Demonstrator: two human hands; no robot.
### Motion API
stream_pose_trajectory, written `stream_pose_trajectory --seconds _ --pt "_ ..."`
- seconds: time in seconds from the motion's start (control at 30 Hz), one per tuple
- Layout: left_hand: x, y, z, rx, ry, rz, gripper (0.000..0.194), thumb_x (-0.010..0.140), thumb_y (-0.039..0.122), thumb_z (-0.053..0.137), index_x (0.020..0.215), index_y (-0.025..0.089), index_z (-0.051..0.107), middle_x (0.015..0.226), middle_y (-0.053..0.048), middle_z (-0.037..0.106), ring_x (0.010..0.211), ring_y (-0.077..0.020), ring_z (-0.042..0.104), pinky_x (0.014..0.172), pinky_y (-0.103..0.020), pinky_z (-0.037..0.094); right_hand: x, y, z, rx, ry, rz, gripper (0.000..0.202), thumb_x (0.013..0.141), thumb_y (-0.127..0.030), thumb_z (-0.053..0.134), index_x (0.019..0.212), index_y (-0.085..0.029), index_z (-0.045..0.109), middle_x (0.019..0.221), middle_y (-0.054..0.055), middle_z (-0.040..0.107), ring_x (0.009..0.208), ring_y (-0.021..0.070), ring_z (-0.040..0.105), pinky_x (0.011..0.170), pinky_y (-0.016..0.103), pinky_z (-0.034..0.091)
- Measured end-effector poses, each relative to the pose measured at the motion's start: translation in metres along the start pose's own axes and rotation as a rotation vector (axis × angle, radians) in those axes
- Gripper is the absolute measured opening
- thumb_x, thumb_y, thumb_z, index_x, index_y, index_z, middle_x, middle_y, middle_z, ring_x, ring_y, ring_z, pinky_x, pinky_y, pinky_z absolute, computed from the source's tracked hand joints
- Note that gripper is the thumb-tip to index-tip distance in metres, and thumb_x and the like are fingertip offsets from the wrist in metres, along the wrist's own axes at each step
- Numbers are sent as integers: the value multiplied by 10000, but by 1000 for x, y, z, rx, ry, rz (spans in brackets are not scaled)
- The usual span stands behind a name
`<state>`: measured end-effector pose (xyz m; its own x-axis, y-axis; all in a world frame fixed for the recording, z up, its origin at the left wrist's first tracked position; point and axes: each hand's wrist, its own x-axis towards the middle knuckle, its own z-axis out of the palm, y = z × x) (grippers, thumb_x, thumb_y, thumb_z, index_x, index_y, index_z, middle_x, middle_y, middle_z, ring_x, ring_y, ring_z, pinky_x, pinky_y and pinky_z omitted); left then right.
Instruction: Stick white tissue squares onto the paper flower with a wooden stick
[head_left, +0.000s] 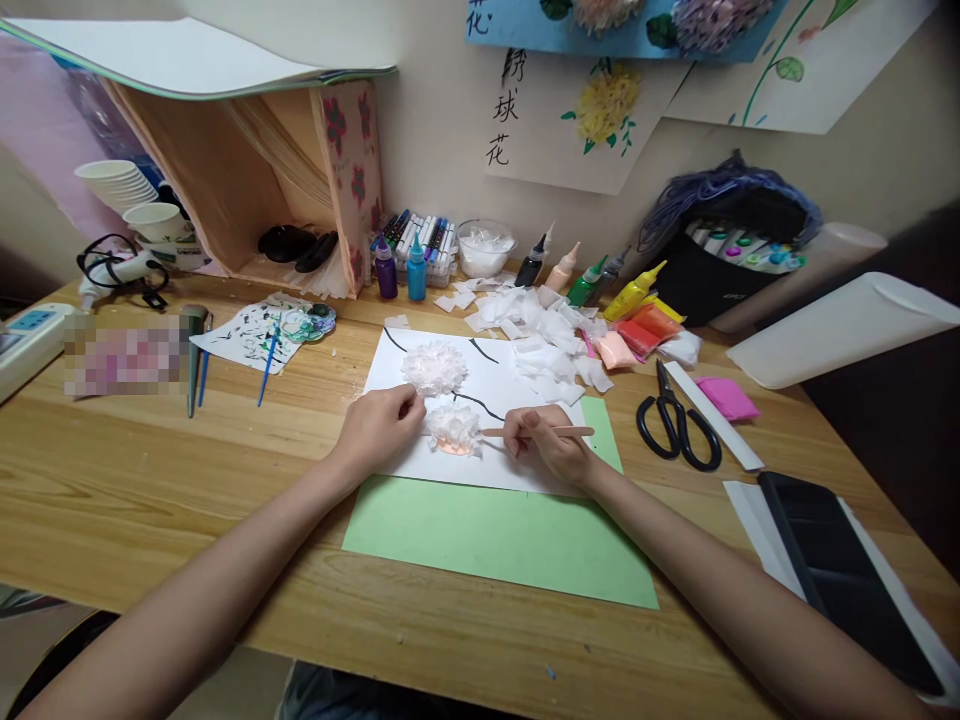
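Note:
My right hand (546, 440) grips a thin wooden stick (576, 431), whose far end points at the lower tissue-paper flower (454, 428). White ruffled tissue covers most of that flower, and a peach-coloured patch shows along its bottom edge. My left hand (384, 425) rests on the left side of the white paper (480, 474), fingers curled; what they hold, if anything, is hidden. Above the lower flower sits a fuller, round white flower (435, 367). Black curved lines are drawn on the sheet, which lies on a green sheet (495, 535).
Torn white tissue pieces (540, 330) lie behind the paper. Black scissors (675, 425), a pink packet (726, 398) and a black case (832, 560) are on the right. Paint bottles (416, 268) stand at the back. Brushes (268, 365) and a paint-stained sheet (236, 335) lie left.

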<state>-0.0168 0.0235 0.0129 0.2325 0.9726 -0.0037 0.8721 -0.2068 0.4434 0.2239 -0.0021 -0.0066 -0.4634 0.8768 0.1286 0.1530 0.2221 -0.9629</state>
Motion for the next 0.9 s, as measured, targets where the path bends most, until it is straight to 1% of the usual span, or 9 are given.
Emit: stream_pose_trajectory --seconds 0.13,0.2,0.27,0.33,0.4,0.47,0.57,0.67,0.9 --pt "-1 0 1 18 7 7 307 849 361 367 595 194 411 576 2 530 555 -130 422 533 -262 208 0 -1 3 -104 13 -38 545 931 -535 293 596 -175 529 560 6 502 537 119 462 560 272 360" --pt "-1 0 1 29 8 13 309 852 363 363 598 195 419 583 -1 540 561 -134 427 533 -262 210 3 -3 7 -105 37 3 547 931 -533 298 561 -178 489 527 -4 485 514 110 454 559 264 362" --pt "-1 0 1 38 5 16 311 856 367 358 605 197 429 594 -5 550 570 -139 436 534 -264 211 9 -5 11 -28 92 95 561 931 -537 296 513 -185 423 467 -18 458 461 99 444 531 252 361" --pt "-1 0 1 45 2 18 315 859 373 353 610 200 437 606 -7 558 580 -145 447 535 -265 212 14 -7 16 84 166 190 574 927 -552 285 486 -194 368 398 -27 438 387 90 423 466 240 336" --pt "-1 0 1 53 -4 18 317 860 377 348 615 202 447 616 -11 566 587 -150 456 535 -267 212 17 -8 19 173 217 244 579 915 -573 295 481 -196 370 361 -25 446 336 89 407 406 232 289" --pt "-2 0 1 62 -12 17 317 860 379 345 621 204 460 625 -14 576 595 -154 466 536 -268 212 16 -7 19 228 229 255 582 903 -583 322 482 -190 411 365 -14 473 329 90 413 385 229 266" --pt "-2 0 0 70 -14 15 321 862 383 340 628 206 471 641 -19 589 609 -160 482 538 -270 212 7 -5 16 244 266 190 605 894 -594 333 462 -184 443 370 -9 456 343 93 409 387 237 264" --pt "-2 0 0 77 -17 12 322 865 387 338 632 208 471 648 -20 596 613 -164 488 535 -272 207 -1 -3 12 181 298 86 633 903 -580 319 422 -186 438 368 -8 424 360 92 386 415 255 262" --pt "-1 1 0 86 -26 24 331 872 386 338 642 207 496 667 -25 618 623 -168 508 536 -273 208 -4 -2 15 29 164 -3 602 929 -523 306 462 -184 477 437 1 453 416 105 422 461 276 296"
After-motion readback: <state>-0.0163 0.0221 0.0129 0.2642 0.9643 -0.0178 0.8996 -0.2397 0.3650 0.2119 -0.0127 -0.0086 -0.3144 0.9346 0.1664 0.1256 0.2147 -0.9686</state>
